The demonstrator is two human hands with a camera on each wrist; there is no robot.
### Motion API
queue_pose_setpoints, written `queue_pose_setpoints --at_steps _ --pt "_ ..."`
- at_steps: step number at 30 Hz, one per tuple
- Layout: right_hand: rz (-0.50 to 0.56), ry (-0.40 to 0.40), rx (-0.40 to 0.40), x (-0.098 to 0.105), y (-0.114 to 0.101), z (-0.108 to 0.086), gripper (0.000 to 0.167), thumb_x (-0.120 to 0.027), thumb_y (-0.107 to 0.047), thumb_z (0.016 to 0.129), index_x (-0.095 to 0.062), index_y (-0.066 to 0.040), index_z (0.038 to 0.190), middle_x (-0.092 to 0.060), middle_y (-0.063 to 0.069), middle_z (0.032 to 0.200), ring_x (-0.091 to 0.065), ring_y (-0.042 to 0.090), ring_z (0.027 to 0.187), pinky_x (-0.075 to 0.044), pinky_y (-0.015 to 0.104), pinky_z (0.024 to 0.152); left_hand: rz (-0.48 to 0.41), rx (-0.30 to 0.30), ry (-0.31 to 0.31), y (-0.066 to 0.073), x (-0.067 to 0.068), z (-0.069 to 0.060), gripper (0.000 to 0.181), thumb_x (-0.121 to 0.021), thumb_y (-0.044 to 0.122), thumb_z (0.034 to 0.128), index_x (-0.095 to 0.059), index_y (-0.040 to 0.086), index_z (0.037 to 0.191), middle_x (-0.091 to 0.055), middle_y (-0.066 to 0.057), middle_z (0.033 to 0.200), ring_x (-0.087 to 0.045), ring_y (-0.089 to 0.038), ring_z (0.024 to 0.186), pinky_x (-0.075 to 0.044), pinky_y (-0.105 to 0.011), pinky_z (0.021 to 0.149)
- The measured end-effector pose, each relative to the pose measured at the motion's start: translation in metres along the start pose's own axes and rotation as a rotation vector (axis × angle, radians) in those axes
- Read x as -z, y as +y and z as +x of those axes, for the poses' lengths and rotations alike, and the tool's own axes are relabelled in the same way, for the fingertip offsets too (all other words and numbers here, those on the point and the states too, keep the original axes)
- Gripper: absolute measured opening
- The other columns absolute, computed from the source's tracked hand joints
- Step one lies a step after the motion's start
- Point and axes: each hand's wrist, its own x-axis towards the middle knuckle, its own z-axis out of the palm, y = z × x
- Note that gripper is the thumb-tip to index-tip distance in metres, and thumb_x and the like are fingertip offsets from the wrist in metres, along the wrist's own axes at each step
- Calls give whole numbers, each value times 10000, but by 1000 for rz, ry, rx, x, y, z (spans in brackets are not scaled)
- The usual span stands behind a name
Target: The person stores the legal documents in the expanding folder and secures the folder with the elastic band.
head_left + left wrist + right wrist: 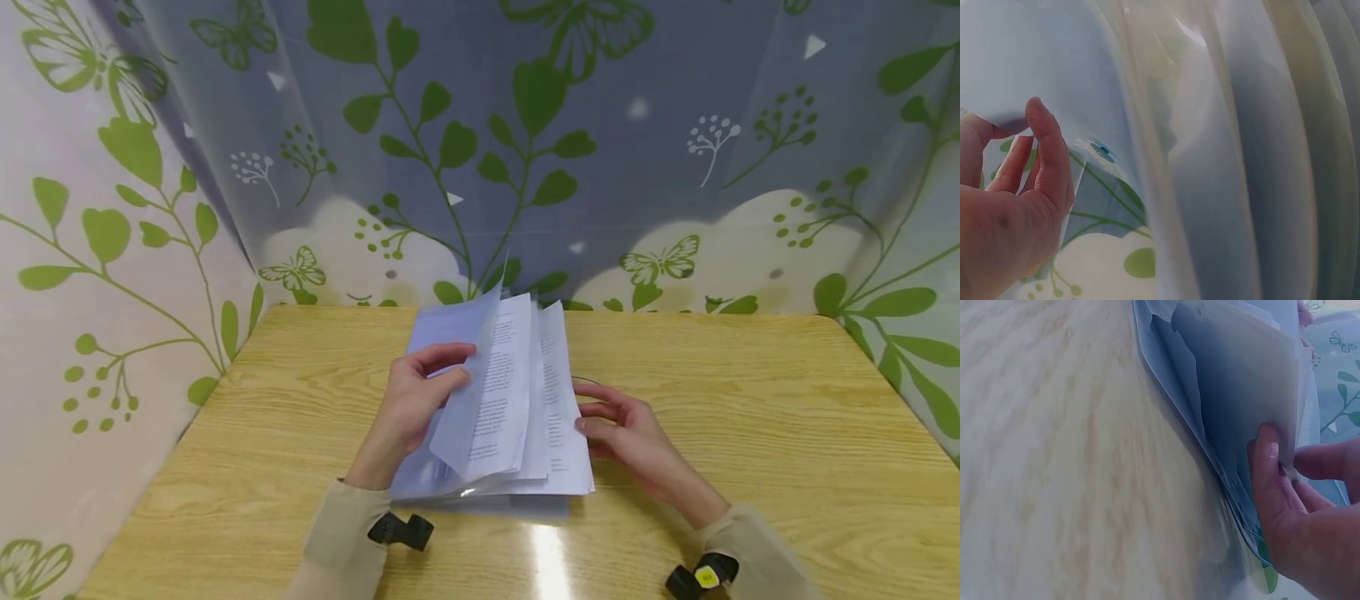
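Note:
A translucent bluish plastic folder [442,329] lies open on the wooden table. Between its leaves is a stack of white printed sheets [504,392], slightly fanned out. My left hand [408,404] pinches the edge of a raised translucent leaf [467,421] of the folder between thumb and fingers. In the left wrist view, several curved plastic leaves [1210,169] stand beside that hand [1029,194]. My right hand [630,429] pinches the right edge of the printed sheets. The right wrist view has its thumb and fingers [1266,456] on either side of the paper edge [1291,381], above the lower folder leaf.
The wooden table [750,400] extends to both sides and towards me. Behind it hangs a blue-grey curtain [660,150] with green leaves and butterflies. A pale patterned curtain [135,275] borders the left side. Light reflects off the tabletop in front of the folder.

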Motion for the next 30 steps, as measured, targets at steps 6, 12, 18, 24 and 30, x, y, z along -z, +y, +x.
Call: queue_pose_setpoints --at_steps 6,12,18,24,30 --pt "-14 3 6 -5 -2 1 564 -622 -46 971 -461 -70 1510 -610 230 1342 -695 177 1023 -609 350 850 -7 5 0 0 0 0 369 -675 -13 825 -761 66 1175 -753 -53 1150 -620 -93 899 -465 -182 614" --pt "-10 3 19 -8 -2 4 554 -623 -43 975 -460 -38 1504 -602 262 1347 -705 166 1004 -609 338 852 -10 2 3 1 -1 -1 366 -678 -17 822 -763 62 1169 -759 -30 1128 -614 -86 886 -450 -177 601" --pt "-11 4 25 -13 -1 7 552 -617 -25 969 -464 -24 1498 -598 268 1339 -705 155 984 -613 346 840 -9 2 4 1 -1 -1 365 -680 -16 820 -765 65 1166 -760 -18 1114 -609 -82 875 -444 -176 594" --pt "-6 -5 21 -17 -1 9 557 -618 -24 961 -461 -16 1496 -598 256 1321 -706 156 955 -617 355 817 -6 3 1 0 0 -1 359 -681 -11 827 -764 66 1168 -756 -35 1134 -613 -90 890 -453 -176 599" --pt "-26 0 8 -18 -3 8 553 -627 -45 963 -471 -20 1493 -609 226 1288 -694 146 939 -611 317 790 3 1 0 0 0 0 353 -679 -1 833 -766 72 1167 -752 -48 1146 -610 -98 889 -452 -180 598"
